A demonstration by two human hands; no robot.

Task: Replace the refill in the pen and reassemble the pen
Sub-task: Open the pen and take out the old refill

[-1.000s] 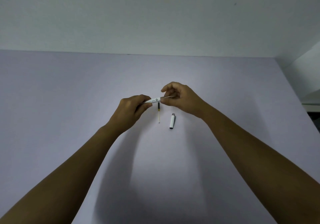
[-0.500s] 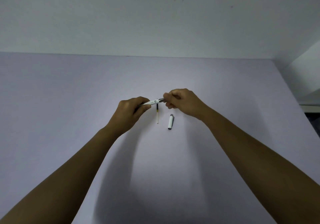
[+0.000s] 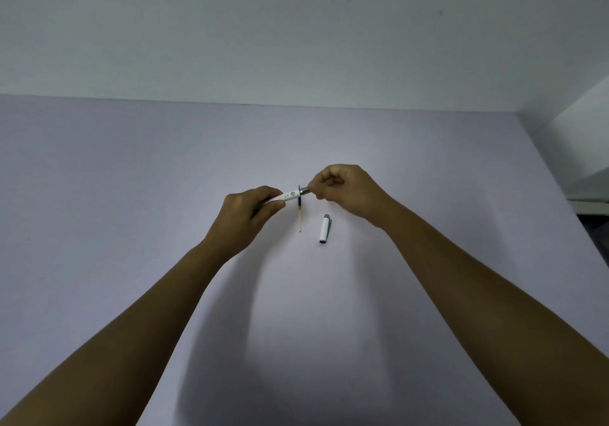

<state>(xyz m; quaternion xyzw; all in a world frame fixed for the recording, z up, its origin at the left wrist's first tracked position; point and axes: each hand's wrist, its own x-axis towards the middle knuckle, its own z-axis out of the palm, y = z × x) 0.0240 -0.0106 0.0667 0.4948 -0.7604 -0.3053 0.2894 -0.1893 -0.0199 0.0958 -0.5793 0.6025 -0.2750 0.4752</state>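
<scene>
My left hand (image 3: 250,210) grips the white pen barrel (image 3: 289,195), which is held level above the table. My right hand (image 3: 342,190) pinches the grey metal tip section (image 3: 304,190) at the barrel's right end. A thin refill (image 3: 300,218), dark at its far end and pale at its near end, lies on the table just under the barrel. The white pen cap (image 3: 325,229) with a grey end lies to the right of the refill, apart from both hands.
The lilac table (image 3: 131,195) runs back to a pale wall. Its right edge slants down at the right, with a white ledge (image 3: 590,191) beyond it.
My right hand has slid left along the pen, and the thin refill end that stuck out of the barrel is no longer seen. The grey tip section now meets the barrel.
</scene>
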